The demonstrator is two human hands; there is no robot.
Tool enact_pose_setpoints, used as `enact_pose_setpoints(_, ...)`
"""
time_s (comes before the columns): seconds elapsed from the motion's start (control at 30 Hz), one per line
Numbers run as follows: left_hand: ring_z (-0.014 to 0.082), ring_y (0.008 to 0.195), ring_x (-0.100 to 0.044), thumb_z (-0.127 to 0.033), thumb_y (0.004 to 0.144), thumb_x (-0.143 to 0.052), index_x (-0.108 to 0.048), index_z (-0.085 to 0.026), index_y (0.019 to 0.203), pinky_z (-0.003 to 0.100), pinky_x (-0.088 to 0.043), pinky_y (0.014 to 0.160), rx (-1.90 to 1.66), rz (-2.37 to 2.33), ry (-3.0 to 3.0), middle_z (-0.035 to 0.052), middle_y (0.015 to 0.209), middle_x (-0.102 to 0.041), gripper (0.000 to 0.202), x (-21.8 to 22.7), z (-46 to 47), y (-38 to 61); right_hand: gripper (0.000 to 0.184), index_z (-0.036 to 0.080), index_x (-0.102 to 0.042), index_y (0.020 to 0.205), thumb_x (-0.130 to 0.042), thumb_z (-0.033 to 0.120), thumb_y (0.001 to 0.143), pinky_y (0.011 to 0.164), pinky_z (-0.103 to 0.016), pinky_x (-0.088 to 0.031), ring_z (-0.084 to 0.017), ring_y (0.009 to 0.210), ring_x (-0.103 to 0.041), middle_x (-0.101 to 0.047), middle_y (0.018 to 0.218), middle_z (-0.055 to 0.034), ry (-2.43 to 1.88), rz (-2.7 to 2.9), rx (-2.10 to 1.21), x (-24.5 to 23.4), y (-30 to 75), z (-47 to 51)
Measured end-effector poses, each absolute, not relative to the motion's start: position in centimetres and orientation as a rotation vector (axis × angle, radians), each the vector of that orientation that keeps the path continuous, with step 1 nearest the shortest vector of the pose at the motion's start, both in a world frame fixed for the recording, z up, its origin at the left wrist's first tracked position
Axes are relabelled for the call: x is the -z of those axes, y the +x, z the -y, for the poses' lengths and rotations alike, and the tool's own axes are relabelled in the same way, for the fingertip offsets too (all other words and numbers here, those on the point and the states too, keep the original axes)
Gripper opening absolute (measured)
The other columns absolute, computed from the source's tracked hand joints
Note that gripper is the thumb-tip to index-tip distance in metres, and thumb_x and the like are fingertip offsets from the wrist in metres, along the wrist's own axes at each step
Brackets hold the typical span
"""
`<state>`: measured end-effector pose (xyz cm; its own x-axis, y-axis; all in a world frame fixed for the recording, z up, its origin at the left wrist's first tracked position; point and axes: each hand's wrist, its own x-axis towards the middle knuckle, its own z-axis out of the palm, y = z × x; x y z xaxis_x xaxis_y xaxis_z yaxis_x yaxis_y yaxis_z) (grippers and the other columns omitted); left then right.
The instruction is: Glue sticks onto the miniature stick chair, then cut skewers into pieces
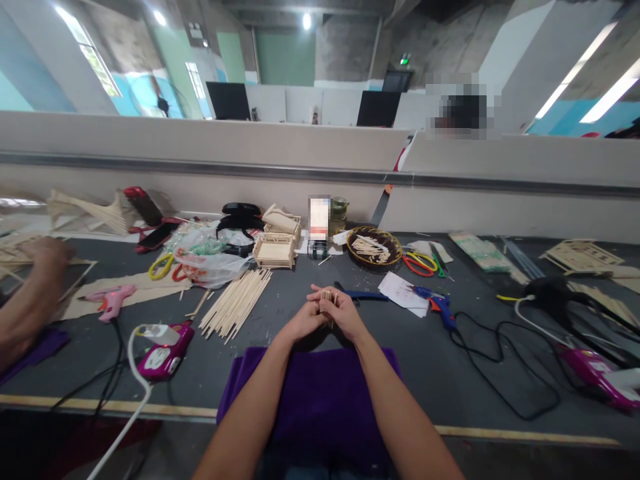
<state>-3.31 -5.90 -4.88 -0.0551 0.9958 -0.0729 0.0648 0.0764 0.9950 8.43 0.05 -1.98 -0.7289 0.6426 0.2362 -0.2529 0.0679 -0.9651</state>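
Both my hands meet at the middle of the dark table, just beyond a purple cloth (320,393). My left hand (306,321) and my right hand (341,309) are closed together around a small bundle of short wooden sticks (327,295) held upright, with the tips showing above the fingers. A loose pile of long wooden sticks (236,303) lies to the left of my hands. A blue glue gun (435,304) lies to the right, with a sheet of white paper (400,289) beside it.
Another person's arm (27,303) reaches in at the far left. A pink glue gun (111,300), a magenta power strip (164,352), a small stick-built box (274,250), a basket of sticks (374,245), scissors (420,263) and black cables (500,360) lie about.
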Motion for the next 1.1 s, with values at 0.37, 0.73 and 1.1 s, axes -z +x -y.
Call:
enact_pose_setpoints(0.37,0.0094,0.063,-0.046,-0.034,0.054,-0.082,-0.057,-0.014,0.074,0.023,-0.039,0.062,-1.263,-1.181,0.996,-0.0028,0.066,-0.053,0.038,3.4,6.4,-2.5,0.028,0.022,-0.074,0.093,-0.073,0.043,0.075,0.100,-0.043,-0.044,-0.028,0.114,-0.062,-0.070,0.118,-0.0093,-0.418,1.703,-1.845,2.1,9.1,-0.2)
enact_pose_setpoints(0.73,0.0135,0.074,-0.052,-0.039,0.066,-0.078,-0.065,-0.012,0.085,0.027,-0.044,0.071,-1.175,-1.233,1.101,0.0031,0.080,-0.062,0.036,5.1,6.3,-3.8,0.031,0.024,-0.077,0.094,-0.079,0.039,0.067,0.104,-0.046,-0.041,-0.030,0.119,-0.060,-0.069,0.122,-0.0102,-0.415,1.670,-1.914,1.9,9.2,-0.2)
enact_pose_setpoints(1.1,0.0108,0.067,-0.048,-0.037,0.061,-0.081,-0.060,-0.012,0.076,0.025,-0.042,0.067,-1.195,-1.095,1.126,-0.0004,0.070,-0.056,0.036,4.0,6.3,-3.7,0.025,0.022,-0.078,0.083,-0.080,0.040,0.064,0.100,-0.048,-0.046,-0.031,0.110,-0.065,-0.074,0.108,-0.0099,-0.461,1.635,-1.913,2.1,9.0,-0.1)
